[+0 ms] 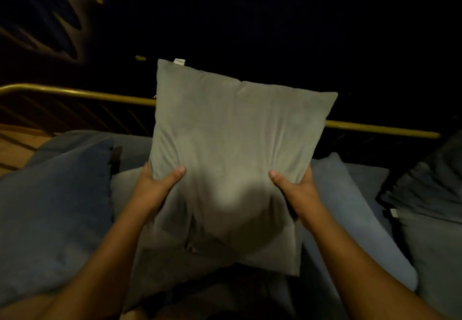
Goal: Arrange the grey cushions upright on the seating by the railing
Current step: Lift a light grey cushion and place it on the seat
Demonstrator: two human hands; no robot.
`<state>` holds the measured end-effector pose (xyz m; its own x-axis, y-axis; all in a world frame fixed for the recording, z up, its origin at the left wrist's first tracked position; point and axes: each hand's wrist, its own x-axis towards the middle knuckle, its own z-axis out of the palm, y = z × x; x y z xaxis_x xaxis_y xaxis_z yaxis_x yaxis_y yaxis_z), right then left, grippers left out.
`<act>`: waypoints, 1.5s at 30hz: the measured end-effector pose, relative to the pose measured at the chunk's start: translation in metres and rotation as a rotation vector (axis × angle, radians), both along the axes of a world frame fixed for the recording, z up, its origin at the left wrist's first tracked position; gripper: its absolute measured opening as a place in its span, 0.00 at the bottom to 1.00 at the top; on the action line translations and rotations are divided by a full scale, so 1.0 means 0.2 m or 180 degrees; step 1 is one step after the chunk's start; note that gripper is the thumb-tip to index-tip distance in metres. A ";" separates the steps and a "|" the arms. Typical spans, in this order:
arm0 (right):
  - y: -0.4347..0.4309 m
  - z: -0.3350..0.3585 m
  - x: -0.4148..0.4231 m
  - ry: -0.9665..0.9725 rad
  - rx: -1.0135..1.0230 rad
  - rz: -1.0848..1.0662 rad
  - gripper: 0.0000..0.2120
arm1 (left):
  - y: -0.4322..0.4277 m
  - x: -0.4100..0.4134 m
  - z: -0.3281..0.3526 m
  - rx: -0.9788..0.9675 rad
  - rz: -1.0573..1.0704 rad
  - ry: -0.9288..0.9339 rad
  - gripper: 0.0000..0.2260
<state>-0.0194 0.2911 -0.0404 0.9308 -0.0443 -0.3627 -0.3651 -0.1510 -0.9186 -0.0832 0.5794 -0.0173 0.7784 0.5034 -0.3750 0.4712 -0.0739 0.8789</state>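
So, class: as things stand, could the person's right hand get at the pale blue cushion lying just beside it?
Probably not yet: the right hand is busy gripping the grey cushion. The pale blue cushion lies unobstructed directly beside it, reachable once freed.

Held cushion [232,149]: centre of view, upright, in front of the railing [75,93], its top edge above the rail
Left hand [156,184]: clasps the held cushion's lower left edge, thumb on the near face
Right hand [296,187]: clasps the lower right edge, thumb on the near face
Second cushion [270,257]: directly below and behind the held one, lying on the seating [365,177]
Left cushion [55,214]: on the seating, left of the hands
Right cushion [350,219]: beside the right forearm
Far-right cushions [430,194]: at the right edge of view
Railing: behind the seating, running left to right
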 end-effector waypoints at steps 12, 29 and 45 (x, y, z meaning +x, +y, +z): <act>-1.37 0.40 -0.17 -0.0747 -0.1040 -0.1276 0.56 | -1.41 0.21 0.14 -0.0336 -0.1473 -0.0639 0.30; -3.09 0.35 -0.30 -0.0570 -0.1623 -0.2354 0.51 | -3.23 0.11 -0.13 -0.0169 -0.2995 -0.0572 0.39; -2.87 0.15 -0.35 -0.0640 -0.2030 -0.2259 0.36 | -3.18 0.16 -0.26 0.0356 -0.3970 -0.0407 0.27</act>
